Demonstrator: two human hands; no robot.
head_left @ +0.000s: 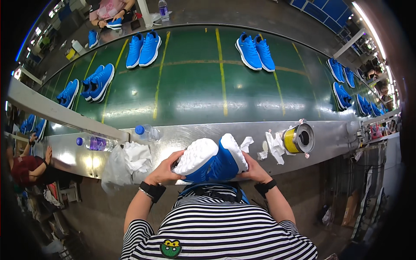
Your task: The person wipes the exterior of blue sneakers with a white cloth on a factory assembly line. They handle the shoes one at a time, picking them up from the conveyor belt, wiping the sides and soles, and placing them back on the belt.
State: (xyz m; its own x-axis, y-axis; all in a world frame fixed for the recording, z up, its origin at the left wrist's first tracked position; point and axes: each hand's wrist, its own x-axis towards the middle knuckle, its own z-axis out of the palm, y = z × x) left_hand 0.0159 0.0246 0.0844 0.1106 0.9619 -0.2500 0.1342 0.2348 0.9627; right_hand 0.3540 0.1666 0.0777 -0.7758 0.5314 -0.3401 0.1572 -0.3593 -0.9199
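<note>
A pair of blue sneakers with white soles is up in front of my chest, over the near edge of the metal ledge. My left hand [167, 169] is closed round the left sneaker [197, 158], whose white sole faces up. With my right hand [256, 170] I grip the right sneaker [231, 156] from its outer side; it stands tilted, toe up, its sole turned to the right. The two shoes touch or nearly touch in the middle. Parts of my fingers are hidden behind the shoes.
A green conveyor belt [190, 93] with yellow lines carries several pairs of blue sneakers [144, 48]. On the metal ledge [182, 132] lie plastic bottles [147, 132], crumpled paper [138, 156], paper scraps [275, 147] and a round tin [299, 138]. Other people work at far left [113, 13] and left [26, 169].
</note>
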